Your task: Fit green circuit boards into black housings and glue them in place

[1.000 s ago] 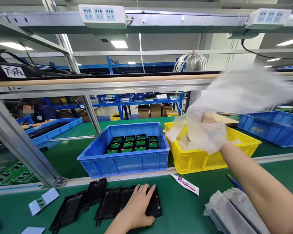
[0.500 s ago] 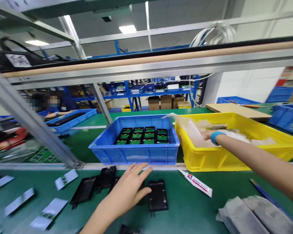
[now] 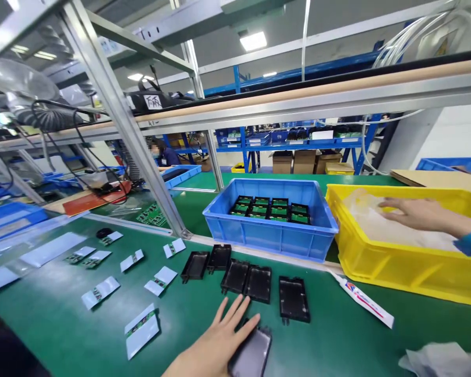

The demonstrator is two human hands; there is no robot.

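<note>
My left hand (image 3: 223, 340) lies palm down with its fingers spread, its thumb side over the edge of a black plastic case (image 3: 253, 351) near the front. More shallow black cases lie just beyond it, among them a single case (image 3: 294, 298) and a side-by-side case (image 3: 258, 284). My right hand (image 3: 419, 213) is inside the yellow bin (image 3: 412, 272), its fingers stretched out over whitish translucent plastic bags (image 3: 400, 228). Nothing shows in its grasp. A blue band is on the right wrist.
A blue bin (image 3: 270, 238) holds several black cases with green boards. A white tube (image 3: 367, 301) lies before the yellow bin. Pale strips with small circuit boards (image 3: 100, 292) are scattered at left. A metal post (image 3: 129, 125) and shelf rail (image 3: 298, 107) frame the bench; crumpled plastic (image 3: 443, 360) lies front right.
The view has turned left, showing more strips. My left hand has come nearer the front, beside a black case. My right hand has spread over the bags; the upright whitish sheet beside it is down.
</note>
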